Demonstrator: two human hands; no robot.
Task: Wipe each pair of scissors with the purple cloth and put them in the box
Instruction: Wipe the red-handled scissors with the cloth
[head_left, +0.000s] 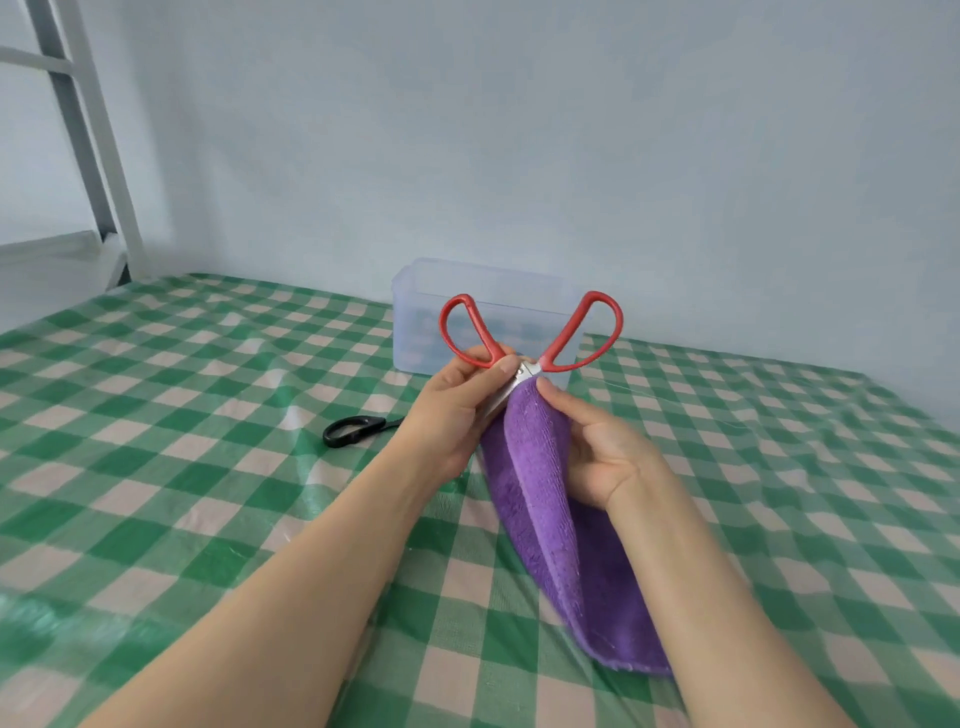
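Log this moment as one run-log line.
step: wiping | left hand: grips red scissors at pivot | right hand: pinches purple cloth over blades | black scissors: on tablecloth | box: behind hands

The red-handled scissors were held above the table, handles up and spread wide, blades hidden in the folded purple cloth, which draped downward. Behind them stood the clear plastic box; black-handled scissors lay flat to the left.
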